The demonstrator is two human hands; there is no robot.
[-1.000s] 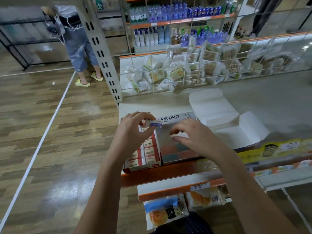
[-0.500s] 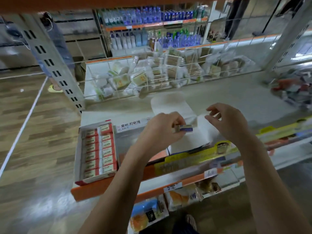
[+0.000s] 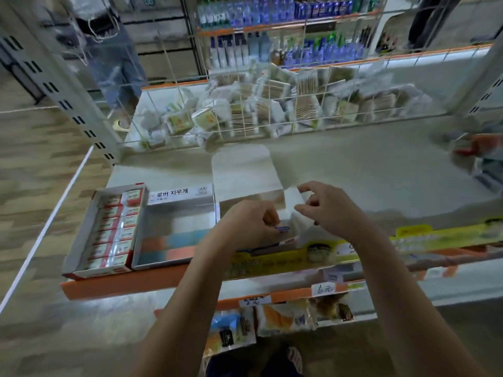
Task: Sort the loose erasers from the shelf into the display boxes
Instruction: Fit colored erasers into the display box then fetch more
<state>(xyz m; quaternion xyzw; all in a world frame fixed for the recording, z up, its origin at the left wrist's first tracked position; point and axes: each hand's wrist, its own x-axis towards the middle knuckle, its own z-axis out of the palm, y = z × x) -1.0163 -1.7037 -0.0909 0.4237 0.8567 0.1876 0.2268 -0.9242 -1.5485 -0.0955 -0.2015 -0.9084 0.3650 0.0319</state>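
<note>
- Lowest in the frame, snack packets [image 3: 275,319] hang under the orange shelf edge [image 3: 114,284], with a handwritten price tag just above them.
- Centre frame, the left hand [image 3: 245,227] has its grip pinched on a small eraser [image 3: 283,228] with a blue end, holding it just over the open white display box [image 3: 295,213].
- Right beside it, the right hand [image 3: 332,210] hovers over that same box, fingers loosely curled; whether its grip touches the box flap, I cannot tell.
- Left of the hands sits an empty display box [image 3: 174,232] with printed lettering on its back flap.
- Further left, touching it, a red-edged display box [image 3: 109,229] holds two neat rows of wrapped erasers.
- Beyond the hands, the white box's lid [image 3: 242,170] lies folded back on the grey shelf.
- Farther back, a wire basket [image 3: 272,104] is heaped with plastic-wrapped packs.
- Top of frame, blurred bottles [image 3: 272,31] line the far shelves.
</note>
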